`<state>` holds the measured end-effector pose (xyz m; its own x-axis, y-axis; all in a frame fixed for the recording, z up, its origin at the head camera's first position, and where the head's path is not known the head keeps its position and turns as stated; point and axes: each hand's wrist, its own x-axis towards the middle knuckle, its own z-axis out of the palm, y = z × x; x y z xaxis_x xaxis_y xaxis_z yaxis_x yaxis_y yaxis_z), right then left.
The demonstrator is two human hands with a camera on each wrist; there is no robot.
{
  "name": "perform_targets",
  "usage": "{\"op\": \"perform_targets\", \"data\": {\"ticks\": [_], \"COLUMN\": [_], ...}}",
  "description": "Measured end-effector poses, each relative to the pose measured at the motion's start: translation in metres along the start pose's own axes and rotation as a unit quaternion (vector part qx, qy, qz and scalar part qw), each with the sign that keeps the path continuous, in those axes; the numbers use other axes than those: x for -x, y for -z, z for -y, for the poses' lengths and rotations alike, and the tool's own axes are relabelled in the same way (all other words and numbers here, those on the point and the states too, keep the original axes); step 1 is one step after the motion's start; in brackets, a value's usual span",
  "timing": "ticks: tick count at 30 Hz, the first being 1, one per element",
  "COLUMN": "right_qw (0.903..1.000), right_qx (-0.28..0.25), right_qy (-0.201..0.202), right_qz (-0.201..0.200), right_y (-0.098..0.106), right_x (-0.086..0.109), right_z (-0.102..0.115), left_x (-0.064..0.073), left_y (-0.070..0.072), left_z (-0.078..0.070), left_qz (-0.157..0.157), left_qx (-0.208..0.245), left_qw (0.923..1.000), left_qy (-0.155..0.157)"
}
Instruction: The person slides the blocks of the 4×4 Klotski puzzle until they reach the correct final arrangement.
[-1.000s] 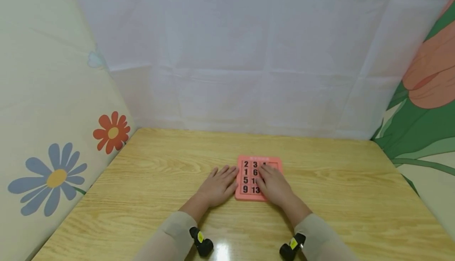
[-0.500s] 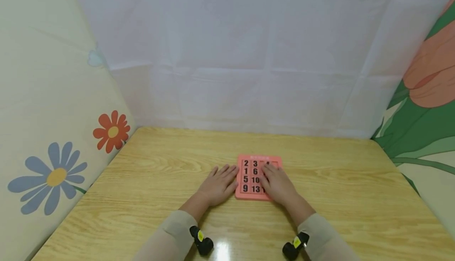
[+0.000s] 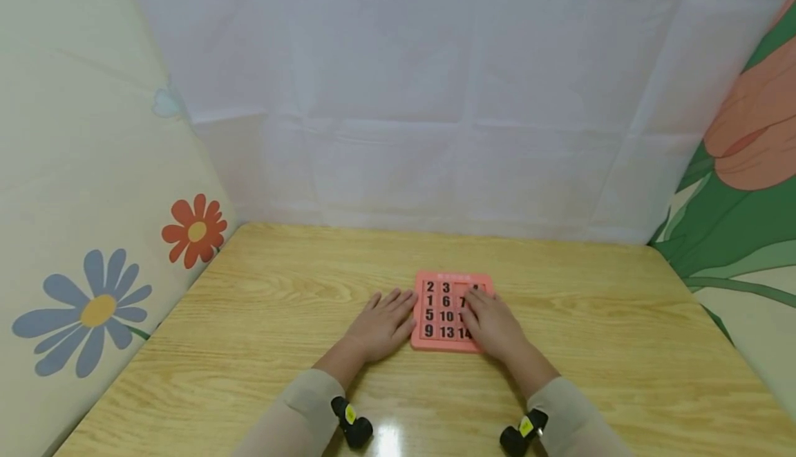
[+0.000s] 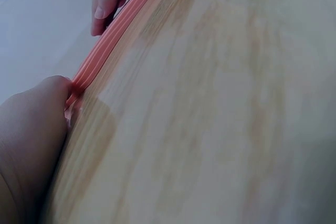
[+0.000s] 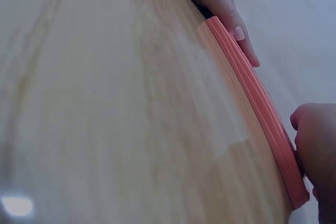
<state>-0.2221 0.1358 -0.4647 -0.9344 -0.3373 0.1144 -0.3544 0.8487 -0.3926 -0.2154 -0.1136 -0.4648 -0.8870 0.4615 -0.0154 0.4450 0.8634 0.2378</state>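
Note:
A pink number slide puzzle (image 3: 437, 346) lies flat on the wooden table, its black-numbered tiles facing up. My left hand (image 3: 381, 325) rests at the puzzle's left edge, palm down with fingers extended. In the left wrist view its thumb side (image 4: 42, 108) sits right at the pink frame (image 4: 107, 38). My right hand (image 3: 495, 324) lies over the right part of the puzzle, fingertips on the 4 tile in the top right corner. The vacant slot (image 3: 461, 287) shows just left of that tile. Several tiles in the right column are hidden under this hand.
The wood-grain table (image 3: 280, 270) extends around the puzzle on all sides. A white cloth (image 3: 385, 97) hangs behind it, with flower-printed cloths (image 3: 68, 166) at the sides. Black wrist cameras (image 3: 353, 424) are strapped to both sleeves.
My right hand has shifted right, and the 4 tile has slid with it from the third column to the top right corner. The left hand and the puzzle frame have stayed put.

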Motion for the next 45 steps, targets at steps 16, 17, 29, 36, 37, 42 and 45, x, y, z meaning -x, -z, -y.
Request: {"op": "perform_targets", "data": {"ticks": [16, 17, 29, 36, 37, 42, 45], "right_qw": [0.9999, 0.9999, 0.9998, 0.9994, 0.9992, 0.9987, 0.9986], "right_qx": [0.002, 0.003, -0.006, -0.003, -0.004, 0.003, 0.001], "right_qy": [-0.005, -0.003, 0.019, 0.016, 0.015, 0.018, 0.018], "right_qz": [-0.010, -0.013, -0.001, 0.031, 0.035, 0.048, 0.050], "right_y": [0.001, 0.001, -0.005, -0.010, -0.010, -0.011, -0.011], "right_x": [0.001, 0.001, -0.010, -0.017, -0.018, -0.021, -0.021], "right_z": [-0.002, -0.002, 0.019, 0.032, 0.033, 0.038, 0.039], "left_x": [0.000, 0.000, 0.001, 0.000, 0.000, 0.000, 0.000], "left_y": [-0.001, 0.000, 0.000, -0.002, -0.003, -0.004, -0.003], "left_z": [0.001, 0.001, 0.002, 0.003, 0.003, 0.004, 0.004], "left_qz": [0.003, 0.003, 0.001, -0.002, -0.003, -0.006, -0.005], "left_qx": [-0.001, 0.000, -0.007, -0.009, -0.008, -0.010, -0.007], "left_qw": [1.0000, 1.0000, 1.0000, 1.0000, 1.0000, 0.9999, 1.0000], "left_qy": [0.001, 0.001, -0.003, -0.002, -0.002, -0.001, 0.000]}}
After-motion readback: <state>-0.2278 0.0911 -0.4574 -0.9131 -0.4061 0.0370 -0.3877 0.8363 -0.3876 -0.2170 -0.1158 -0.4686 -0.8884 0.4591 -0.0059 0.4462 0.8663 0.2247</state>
